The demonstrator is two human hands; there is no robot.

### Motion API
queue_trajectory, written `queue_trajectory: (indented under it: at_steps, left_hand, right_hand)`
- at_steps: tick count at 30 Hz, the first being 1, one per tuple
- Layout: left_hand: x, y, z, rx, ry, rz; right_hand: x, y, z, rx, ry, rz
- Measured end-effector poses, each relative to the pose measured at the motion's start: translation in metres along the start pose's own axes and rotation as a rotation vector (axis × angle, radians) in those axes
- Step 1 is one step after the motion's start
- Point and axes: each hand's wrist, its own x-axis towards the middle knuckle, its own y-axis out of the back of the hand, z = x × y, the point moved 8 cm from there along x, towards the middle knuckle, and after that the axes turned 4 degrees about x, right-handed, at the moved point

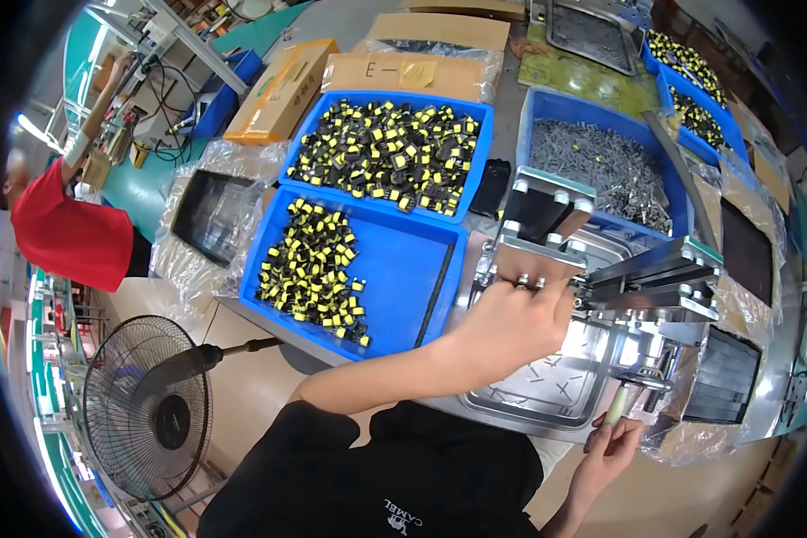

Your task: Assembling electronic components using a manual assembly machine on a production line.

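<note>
My left hand [522, 327] reaches across to the middle of a metal bench press [614, 282]. Its fingers are pinched together at the fixture, and whatever they hold there is hidden. My right hand [608, 448], lower down, is wrapped round the pale green crank handle [617, 403] below a metal handwheel [646, 380]. Under the press lies a shiny metal tray [498, 405] with several small grey pins scattered on it. To the left of my left hand stands a blue bin [403, 278] with small black-and-yellow parts heaped in its left side.
Behind it another blue bin [482, 152] brims with black-and-yellow parts. A blue bin [533, 108] of grey pins sits behind the press. Cardboard boxes [282, 94] stand at the back. A floor fan [148, 408] and a person in red [72, 229] are at left.
</note>
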Motion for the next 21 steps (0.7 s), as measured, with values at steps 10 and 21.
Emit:
queue_trajectory:
  at_steps: [10,21]
  left_hand:
    - [-0.007,0.002,-0.003,0.014,-0.053,0.11]
    - [-0.01,-0.004,-0.004,0.007,-0.092,0.135]
  right_hand:
    - [0.016,0.045,-0.004,-0.27,0.161,0.209]
    - [-0.002,0.008,0.015,-0.423,0.071,-0.047]
